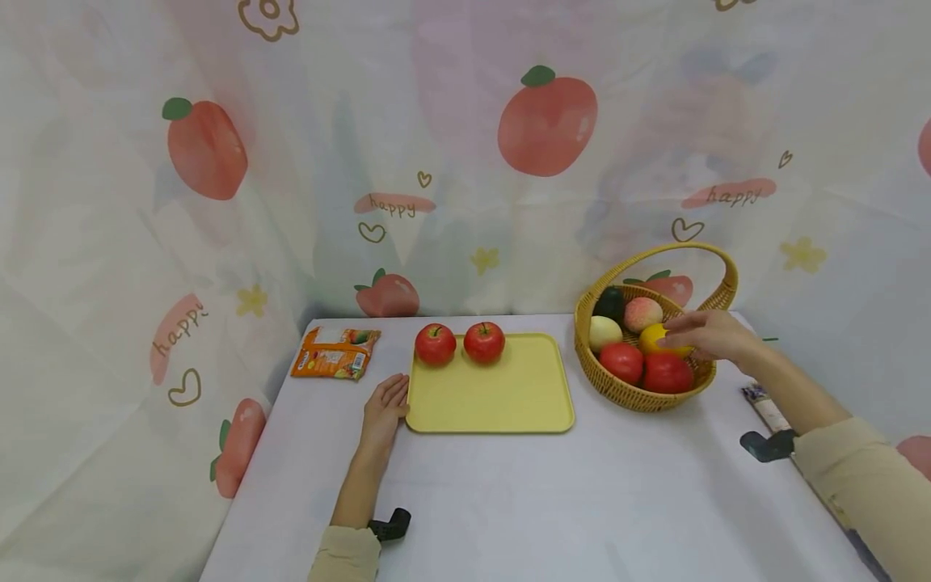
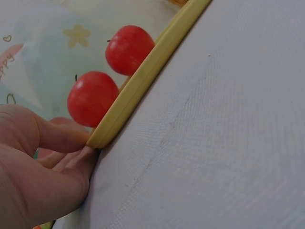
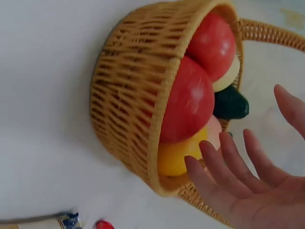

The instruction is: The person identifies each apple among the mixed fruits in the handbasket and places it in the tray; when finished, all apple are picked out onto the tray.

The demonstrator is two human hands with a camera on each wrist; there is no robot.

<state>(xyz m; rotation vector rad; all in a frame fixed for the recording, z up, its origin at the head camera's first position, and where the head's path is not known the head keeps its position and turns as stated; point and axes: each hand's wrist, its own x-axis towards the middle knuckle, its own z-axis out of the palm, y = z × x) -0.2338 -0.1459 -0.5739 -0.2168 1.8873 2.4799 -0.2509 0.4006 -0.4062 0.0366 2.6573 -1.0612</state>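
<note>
My left hand (image 1: 383, 412) is at the near left side of a yellow tray (image 1: 487, 396), pinching its rim; in the left wrist view, thumb and fingers meet at the corner. Two red apples (image 1: 435, 345) (image 1: 484, 343) sit along the tray's far edge. On the right, my right hand (image 1: 709, 334) hovers over a wicker basket (image 1: 631, 394) with its fingers spread, holding nothing. Nearest its fingertips is a yellow fruit (image 3: 174, 157). Also in the basket are two red fruits (image 1: 668, 373) (image 1: 621, 362), a peach (image 1: 643, 314), a pale round one (image 1: 604, 333) and a dark green one (image 1: 609, 304).
An orange snack packet (image 1: 334, 353) lies left of the tray. The basket's tall handle (image 1: 655, 252) arches over the fruit. A long printed item (image 1: 767, 410) lies along the table's right edge, below my right forearm. A patterned cloth backdrop (image 1: 465, 242) rises behind the white table.
</note>
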